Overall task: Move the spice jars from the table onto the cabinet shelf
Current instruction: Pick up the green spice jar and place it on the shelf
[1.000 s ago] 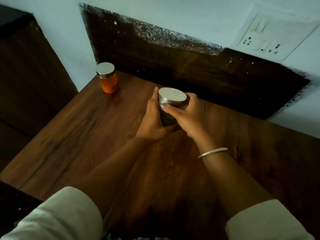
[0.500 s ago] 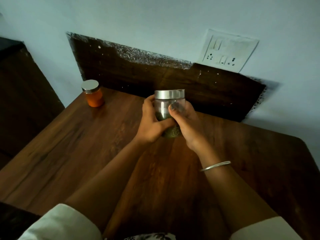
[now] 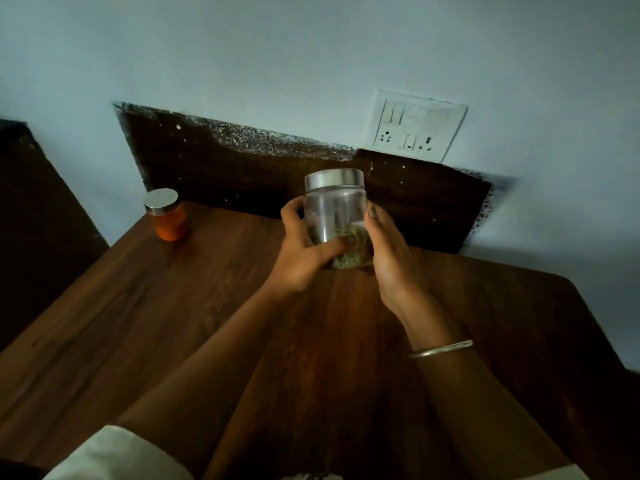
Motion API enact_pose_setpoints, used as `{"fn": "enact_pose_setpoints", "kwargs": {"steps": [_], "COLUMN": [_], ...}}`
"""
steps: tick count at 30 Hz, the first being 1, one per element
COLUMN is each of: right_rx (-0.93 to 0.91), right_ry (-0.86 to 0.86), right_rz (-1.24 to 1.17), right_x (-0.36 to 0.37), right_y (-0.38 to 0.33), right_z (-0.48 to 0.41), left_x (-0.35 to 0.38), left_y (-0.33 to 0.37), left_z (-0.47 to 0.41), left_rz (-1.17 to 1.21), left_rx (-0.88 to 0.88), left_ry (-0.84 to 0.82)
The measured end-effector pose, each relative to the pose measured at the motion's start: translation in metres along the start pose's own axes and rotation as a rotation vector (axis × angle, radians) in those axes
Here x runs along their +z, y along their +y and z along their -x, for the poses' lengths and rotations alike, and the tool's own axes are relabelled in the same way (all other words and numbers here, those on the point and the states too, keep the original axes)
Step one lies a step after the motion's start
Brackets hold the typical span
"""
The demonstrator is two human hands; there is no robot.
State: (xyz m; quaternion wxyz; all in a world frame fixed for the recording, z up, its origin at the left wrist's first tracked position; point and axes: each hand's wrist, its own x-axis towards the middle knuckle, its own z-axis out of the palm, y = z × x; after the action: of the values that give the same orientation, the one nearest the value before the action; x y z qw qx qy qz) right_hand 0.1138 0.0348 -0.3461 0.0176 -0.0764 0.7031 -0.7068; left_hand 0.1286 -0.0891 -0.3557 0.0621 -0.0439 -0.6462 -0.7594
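A clear glass jar (image 3: pixel 335 206) with a silver lid and greenish spice in its lower part is held upright above the wooden table (image 3: pixel 173 323). My left hand (image 3: pixel 304 251) grips its left side and bottom, thumb across the front. My right hand (image 3: pixel 389 251) presses against its right side. A smaller jar of orange spice (image 3: pixel 168 216) with a silver lid stands on the table's far left corner, well away from both hands. No cabinet shelf is in view.
A dark wooden backboard (image 3: pixel 242 174) runs along the table's far edge against a pale wall. A white switch and socket plate (image 3: pixel 417 124) sits on the wall above it. A dark wooden panel (image 3: pixel 31 216) stands at the left.
Both hands have lifted the glass jar off the table and raised it. The view has tilted upward, so more wall shows. The orange jar has not moved.
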Motion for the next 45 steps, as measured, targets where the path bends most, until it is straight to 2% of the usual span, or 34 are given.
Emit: {"fn": "enact_pose_setpoints", "kwargs": {"steps": [3, 8, 12, 16, 22, 24, 26, 30, 40, 45], "right_rx": [0.031, -0.053, -0.078, -0.093, -0.051, -0.066, -0.102, -0.099, -0.025, -0.059], "right_ry": [-0.028, 0.086, 0.135, 0.097, -0.12, -0.091, -0.032, -0.004, -0.08, -0.069], "right_rz": [-0.068, -0.066, -0.02, -0.017, -0.114, -0.132, -0.134, -0.113, -0.02, 0.023], "right_x": [0.002, 0.0, -0.003, -0.011, -0.014, -0.013, -0.014, -0.019, -0.05, -0.058], "right_y": [0.0, -0.005, -0.009, -0.009, -0.006, -0.006, -0.007, -0.011, -0.017, -0.02], "right_z": [0.007, 0.017, 0.017, 0.019, 0.027, 0.028, 0.029, 0.029, 0.031, 0.037], "left_x": [0.005, 0.008, 0.012, 0.01, 0.012, 0.011, 0.007, 0.002, 0.006, 0.014], "left_y": [0.001, -0.004, -0.003, 0.005, 0.009, 0.006, 0.007, 0.009, 0.01, 0.013], "left_z": [0.001, 0.002, 0.006, 0.006, 0.008, 0.005, 0.004, 0.005, 0.004, 0.009], "left_rz": [0.037, -0.221, -0.113, 0.035, 0.077, 0.001, -0.169, -0.179, -0.126, -0.164], "left_rx": [-0.02, -0.023, 0.051, 0.011, -0.04, -0.041, -0.027, -0.042, 0.002, 0.051], "left_ry": [-0.008, 0.01, -0.085, -0.056, -0.06, -0.056, -0.104, -0.278, -0.181, -0.224]}}
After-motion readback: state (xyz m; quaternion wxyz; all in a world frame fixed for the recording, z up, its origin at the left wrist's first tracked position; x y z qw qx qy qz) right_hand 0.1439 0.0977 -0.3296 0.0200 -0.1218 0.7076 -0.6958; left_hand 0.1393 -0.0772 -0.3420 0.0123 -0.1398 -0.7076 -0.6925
